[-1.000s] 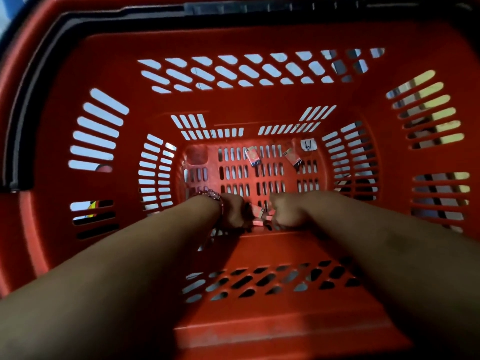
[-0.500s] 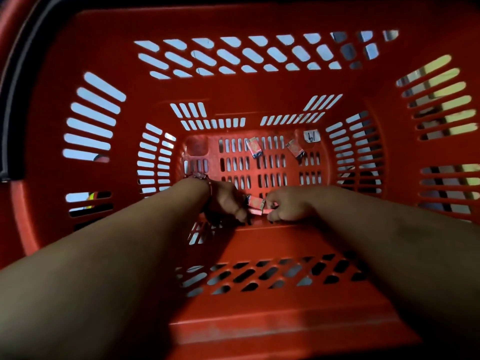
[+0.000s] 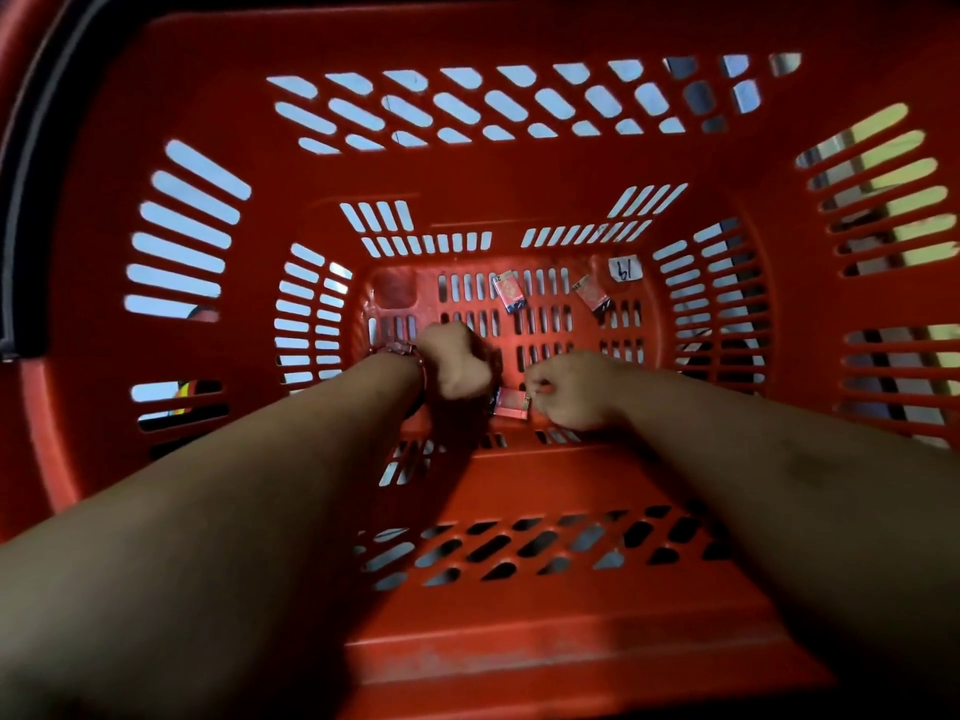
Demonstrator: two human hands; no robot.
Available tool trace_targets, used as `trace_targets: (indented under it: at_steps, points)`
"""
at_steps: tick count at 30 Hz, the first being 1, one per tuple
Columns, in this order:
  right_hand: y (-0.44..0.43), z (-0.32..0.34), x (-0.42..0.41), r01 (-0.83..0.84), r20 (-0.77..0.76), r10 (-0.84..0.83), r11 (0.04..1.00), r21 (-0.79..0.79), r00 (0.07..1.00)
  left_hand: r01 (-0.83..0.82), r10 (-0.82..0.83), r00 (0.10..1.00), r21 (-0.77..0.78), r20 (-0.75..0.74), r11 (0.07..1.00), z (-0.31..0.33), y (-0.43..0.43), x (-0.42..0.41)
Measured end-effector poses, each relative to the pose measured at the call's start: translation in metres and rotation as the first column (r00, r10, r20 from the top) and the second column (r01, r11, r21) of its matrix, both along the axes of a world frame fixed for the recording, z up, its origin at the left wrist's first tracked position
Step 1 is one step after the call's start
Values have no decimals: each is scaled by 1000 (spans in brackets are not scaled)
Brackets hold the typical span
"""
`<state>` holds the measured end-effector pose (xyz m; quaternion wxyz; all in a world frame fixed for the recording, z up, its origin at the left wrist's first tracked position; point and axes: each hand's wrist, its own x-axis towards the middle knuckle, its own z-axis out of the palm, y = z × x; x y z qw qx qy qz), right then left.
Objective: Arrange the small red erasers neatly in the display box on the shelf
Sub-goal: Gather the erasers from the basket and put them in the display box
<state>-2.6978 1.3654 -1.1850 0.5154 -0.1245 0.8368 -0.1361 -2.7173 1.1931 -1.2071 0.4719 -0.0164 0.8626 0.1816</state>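
Note:
Both my arms reach down into a deep red slotted basket. My left hand, with a beaded bracelet at the wrist, is curled into a fist near the basket floor; what it holds is hidden. My right hand has its fingers curled and pinches the edge of a small red eraser lying between the two hands. Two more wrapped red erasers lie on the far floor: one at the middle, another to its right. No display box or shelf is in view.
A white sticker marked with a number sits in the far right corner of the basket floor. The basket's slotted walls rise on all sides around my arms. A black handle runs along the left rim.
My left hand has drawn apart from the right and lifted slightly away from the near eraser. The right hand stays at that eraser. The camera has moved closer to the basket.

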Motion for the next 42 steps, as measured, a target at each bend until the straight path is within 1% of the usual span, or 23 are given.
trace_targets:
  at_steps: [3,4,7,11,14,17,20,23,26,29,31,33,35,39,42]
  points:
    - [-3,2,-4,-41,-119,41,999,10,992,102,-104,992,-37,-77,994,0,2,3]
    - [-5,3,-3,-58,-147,60,998,18,987,151,-152,984,-15,-90,988,-1,0,4]
    - [-10,1,4,-57,-160,65,997,52,985,247,-237,966,100,-105,964,-2,-1,6]
    - [-16,-2,10,-26,-150,33,998,53,988,361,-334,925,140,-181,922,-11,3,12]
    - [-18,0,11,-32,-185,45,997,72,982,359,-323,921,147,-219,922,-16,4,15]
    - [-18,2,8,-80,-237,113,986,143,965,348,-313,923,139,-225,927,-17,6,17]
    - [-12,3,3,-55,-189,90,982,183,978,322,-291,935,137,-205,937,-17,7,15]
    - [0,6,-5,4,-137,30,971,241,990,359,-336,917,82,-213,930,-18,10,16]
    - [16,11,-12,76,-173,-23,948,308,985,418,-408,871,-25,-272,908,-17,16,24]
    - [25,11,-14,115,-205,-40,921,373,978,382,-373,878,-33,-300,924,-18,23,28]
    - [25,8,-11,124,-163,-68,922,367,984,387,-387,874,-58,-293,920,-19,29,29]
    - [24,3,-9,97,-100,-65,926,364,993,427,-441,852,-114,-282,897,-18,36,31]
    - [22,0,-7,38,-64,-16,932,360,998,445,-469,839,-148,-277,883,-16,42,33]
    - [18,-7,-5,-31,-75,63,932,361,995,446,-476,841,-170,-256,879,-12,46,36]
    - [15,-12,-5,-79,-109,131,919,386,985,475,-512,817,-192,-266,859,-11,44,33]
